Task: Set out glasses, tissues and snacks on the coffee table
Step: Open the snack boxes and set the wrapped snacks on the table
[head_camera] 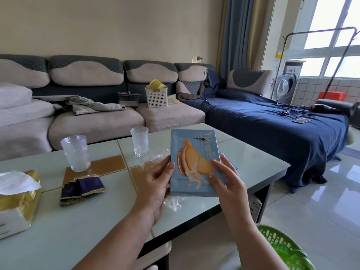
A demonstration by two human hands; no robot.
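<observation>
A light blue biscuit box (192,152) with a sandwich-biscuit picture is held above the coffee table (97,221). My left hand (155,184) grips its left edge and my right hand (227,182) grips its right edge. Crumpled clear wrap (171,203) lies under the box. Two clear textured glasses stand upright on the table, one (76,152) at left and one (139,141) nearer the box. A gold tissue pack (17,195) with a white tissue sticking out sits at the far left. Dark purple and gold snack packets (81,189) lie beside it.
A grey sofa (97,121) runs behind the table, carrying a white basket (155,98) with yellow bowls and loose clothes. A blue-covered chaise (272,121) lies to the right. A green plastic basket (282,248) sits at the bottom right, near my right arm.
</observation>
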